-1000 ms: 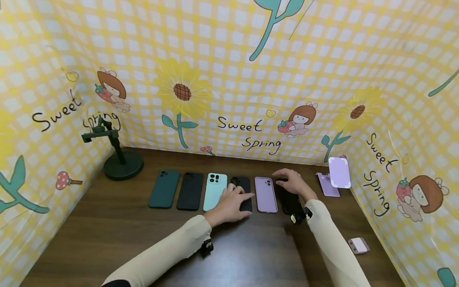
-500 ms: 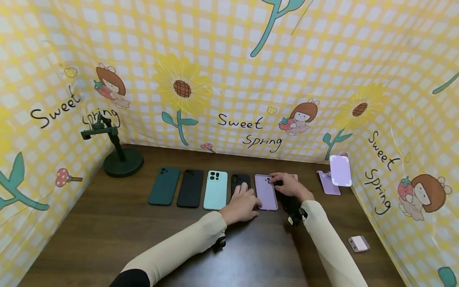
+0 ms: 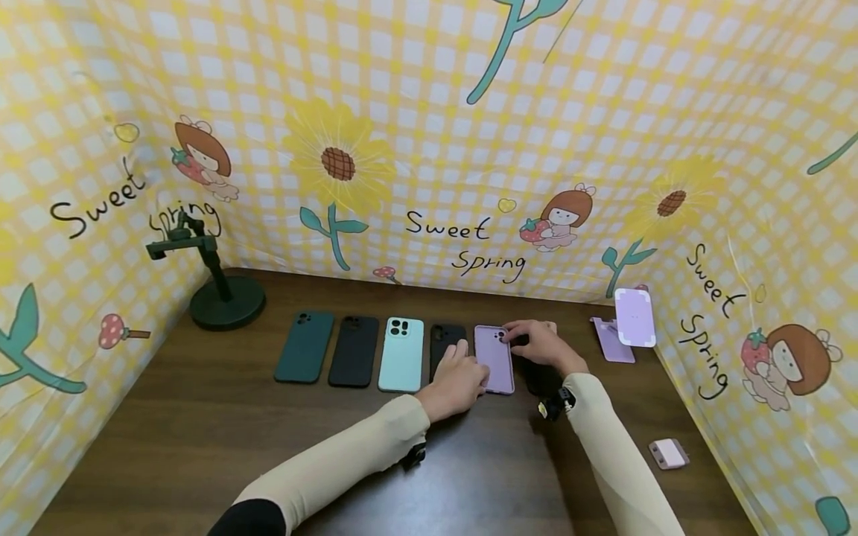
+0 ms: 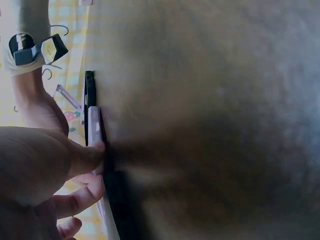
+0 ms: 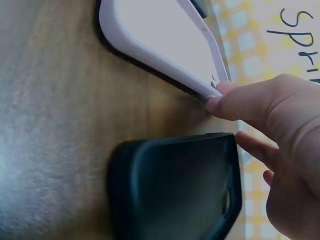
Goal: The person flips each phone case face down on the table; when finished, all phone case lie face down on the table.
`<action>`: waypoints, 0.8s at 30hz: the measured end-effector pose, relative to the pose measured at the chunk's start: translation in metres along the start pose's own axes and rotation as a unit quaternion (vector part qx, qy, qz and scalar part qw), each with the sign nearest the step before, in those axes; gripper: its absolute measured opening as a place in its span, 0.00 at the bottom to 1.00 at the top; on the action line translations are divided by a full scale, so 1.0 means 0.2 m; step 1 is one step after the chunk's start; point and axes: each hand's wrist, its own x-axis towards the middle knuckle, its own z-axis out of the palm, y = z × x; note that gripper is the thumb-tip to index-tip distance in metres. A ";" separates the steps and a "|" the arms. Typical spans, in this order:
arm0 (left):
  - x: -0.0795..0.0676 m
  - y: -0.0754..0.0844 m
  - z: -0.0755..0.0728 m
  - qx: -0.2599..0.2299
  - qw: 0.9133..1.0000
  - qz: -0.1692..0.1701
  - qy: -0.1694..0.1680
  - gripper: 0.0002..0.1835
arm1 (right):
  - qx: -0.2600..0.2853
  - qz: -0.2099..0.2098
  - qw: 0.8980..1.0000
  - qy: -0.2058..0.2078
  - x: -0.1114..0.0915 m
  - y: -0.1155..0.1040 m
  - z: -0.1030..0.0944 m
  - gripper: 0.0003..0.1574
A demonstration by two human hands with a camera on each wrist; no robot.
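A lilac phone case (image 3: 494, 363) lies with its open side up in a row of phone cases. Thumb and index finger of my right hand (image 3: 541, 345) pinch its top right corner (image 5: 212, 95). At its lower left edge, my left hand (image 3: 456, 381) grips the case's side (image 4: 96, 127) between thumb and fingers. The left hand also overlaps a black phone case (image 3: 442, 344) lying just left of it. Under the right hand sits another black phone case (image 5: 175, 185), partly hidden in the head view.
Further left in the row are a light blue case (image 3: 401, 361), a black case (image 3: 353, 353) and a teal case (image 3: 304, 350). A dark green stand (image 3: 228, 301) is at the back left. A lilac stand (image 3: 633, 320) and a small charger (image 3: 668, 453) are at the right.
My left hand has moved right from the black case to the lilac case's lower edge. My right hand has shifted slightly left onto the lilac case's top corner.
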 end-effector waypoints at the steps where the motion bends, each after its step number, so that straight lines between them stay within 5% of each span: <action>1: 0.00 0.00 0.00 0.010 1.000 0.003 0.004 0.11 | 0.012 0.001 1.000 0.002 0.00 0.00 -0.01 0.15; 7: -0.05 -0.01 -0.07 0.081 0.992 0.022 0.098 0.07 | 0.128 -0.014 0.992 0.017 0.00 -0.01 -0.09 0.17; 12: -0.13 -0.03 -0.13 0.076 0.985 0.030 0.153 0.05 | 0.272 -0.007 0.962 0.026 -0.02 -0.06 -0.13 0.20; 19: -0.24 -0.12 -0.17 0.001 0.984 0.042 0.175 0.04 | 0.377 0.001 0.924 0.068 0.02 -0.16 -0.13 0.25; 24: -0.29 -0.22 -0.15 -0.121 0.965 0.072 0.223 0.06 | 0.423 0.003 0.903 0.075 0.06 -0.25 -0.11 0.26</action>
